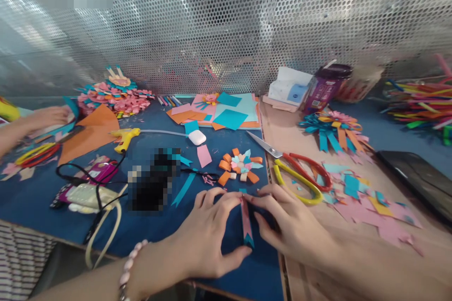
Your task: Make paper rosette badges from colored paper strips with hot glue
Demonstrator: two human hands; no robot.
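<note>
Touching: left hand (206, 233) spread wide, index at the far end of the paper strip (246, 222), thumb at the near end; right hand (296, 221) index at the far end, thumb apart.
Paper strip: on the worktop (261, 275), between the hands.
Paper flower (241, 166): just beyond.
Scissors (283, 154): right of flower.

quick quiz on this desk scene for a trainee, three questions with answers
1. True or false: in this picture, the yellow glue gun lies to the left of the scissors.
2. Which wrist wears the beaded bracelet?
a) left
b) right
c) neither
3. Fill the gap: fingers of the left hand and right hand come together at the far end of a pink and blue paper ____.

Key:
1. True
2. a
3. strip
</note>
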